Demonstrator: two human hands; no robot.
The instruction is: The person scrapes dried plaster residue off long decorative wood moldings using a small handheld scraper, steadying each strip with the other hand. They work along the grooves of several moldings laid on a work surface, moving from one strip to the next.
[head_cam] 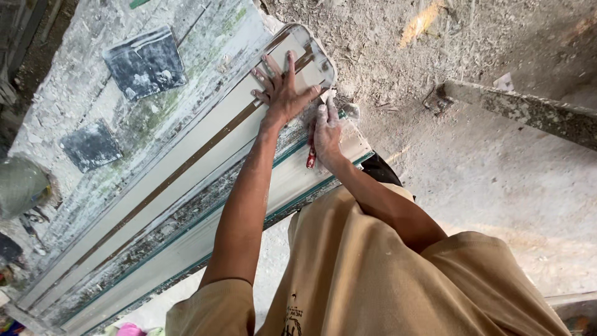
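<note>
My left hand (283, 90) lies flat with fingers spread on the rounded end of a long cream moulded panel (186, 168) that has a brown stripe. My right hand (326, 127), dusted white, grips a small tool with a red handle (310, 159) at the panel's near edge, just below the left hand. The panel rests on a dusty, plaster-caked workbench (81, 81) and runs diagonally from lower left to upper right.
Two dark square sanding sheets (146, 62) (91, 145) lie on the bench to the left. A grey bundle (22, 185) sits at the far left edge. A plaster-spattered plank (522, 111) lies on the dusty floor at right.
</note>
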